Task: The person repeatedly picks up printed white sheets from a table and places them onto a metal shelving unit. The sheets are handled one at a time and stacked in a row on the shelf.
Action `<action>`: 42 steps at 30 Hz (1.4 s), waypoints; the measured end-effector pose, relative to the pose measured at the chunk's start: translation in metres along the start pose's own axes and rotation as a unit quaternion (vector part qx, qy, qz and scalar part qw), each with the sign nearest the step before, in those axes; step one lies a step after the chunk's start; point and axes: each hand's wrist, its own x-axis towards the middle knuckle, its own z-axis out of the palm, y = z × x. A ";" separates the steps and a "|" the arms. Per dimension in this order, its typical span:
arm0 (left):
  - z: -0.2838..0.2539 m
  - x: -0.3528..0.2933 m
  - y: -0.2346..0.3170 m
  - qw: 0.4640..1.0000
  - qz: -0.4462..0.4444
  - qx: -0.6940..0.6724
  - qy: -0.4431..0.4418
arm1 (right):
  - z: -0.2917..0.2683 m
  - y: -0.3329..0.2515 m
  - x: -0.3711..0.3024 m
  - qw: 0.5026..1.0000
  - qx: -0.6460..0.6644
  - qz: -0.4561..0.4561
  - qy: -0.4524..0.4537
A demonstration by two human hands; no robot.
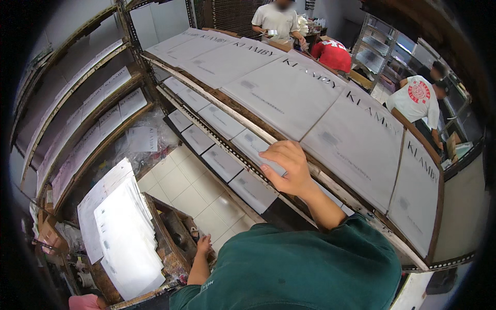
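My right hand (289,165) is over the front edge of a metal rack, above the lower shelf. Its fingers are bent a little, with the thumb apart, and I see nothing held in it. Below it lie flat white printed sheets or bags (251,145) in rows on the lower shelves. Larger ones of the same kind (284,93) cover the top shelf. Down to the left, my left hand (204,245) has its fingers curled at the side of a worn wooden cart (173,227). A stack of white sheets (124,232) fans out on the cart.
Curved-looking shelves (90,111) with more printed sheets stand at the left. Clear plastic wrap (142,129) lies on the tiled floor (188,181). Beyond the rack are a person in a light shirt (276,23), one in red (332,54) and one in white (416,98).
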 end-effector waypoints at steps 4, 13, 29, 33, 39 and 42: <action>-0.003 0.015 0.031 0.997 0.066 0.016 0.036 | 0.010 0.012 0.004 0.999 -0.040 0.003 0.006; -0.025 -0.017 0.029 0.998 -0.003 0.052 0.043 | 0.019 0.021 0.006 0.990 -0.130 0.025 0.045; -0.055 -0.009 -0.024 0.994 -0.033 0.047 0.089 | 0.027 0.014 0.016 0.977 -0.209 0.041 -0.028; -0.052 -0.045 0.016 0.993 -0.045 0.069 0.087 | 0.029 0.017 0.014 0.972 -0.222 0.058 -0.042; -0.045 -0.075 0.050 0.991 -0.050 0.089 0.081 | 0.030 0.015 0.013 0.961 -0.254 0.083 -0.074; -0.067 0.023 -0.087 0.987 -0.013 0.147 0.061 | 0.033 0.013 0.018 0.962 -0.263 0.049 -0.063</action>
